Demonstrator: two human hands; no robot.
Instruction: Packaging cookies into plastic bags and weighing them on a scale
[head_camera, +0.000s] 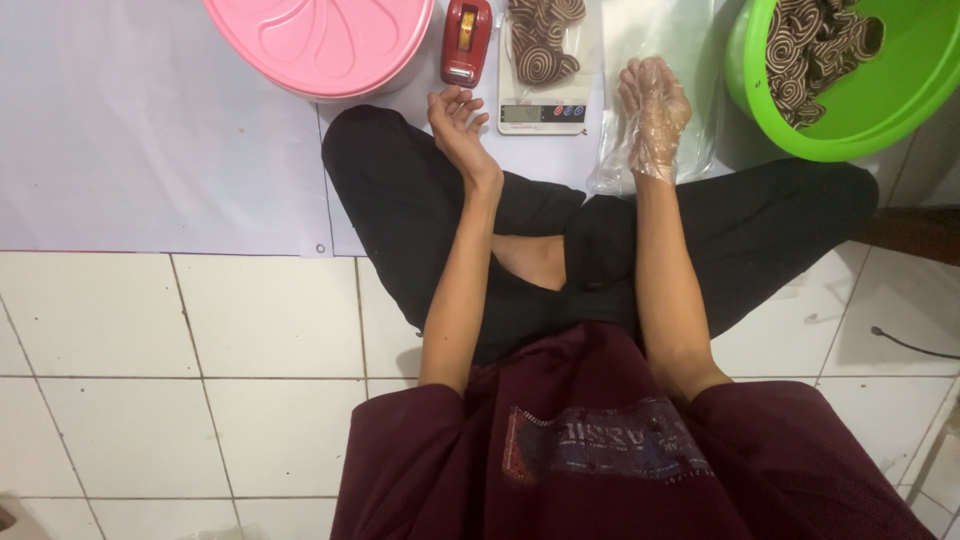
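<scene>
I sit cross-legged on a tiled floor. My left hand is bare, fingers loosely curled, holding nothing, just left of a small white scale. On the scale lies a clear bag of brown-and-cream spiral cookies. My right hand wears a thin clear plastic glove, fingers apart, hovering over a stack of clear plastic bags right of the scale. A green basin at the far right holds more spiral cookies.
A red tape dispenser stands left of the scale. A pink round lid or tub sits further left. A pale mat covers the floor ahead. A dark cable lies on the tiles at right.
</scene>
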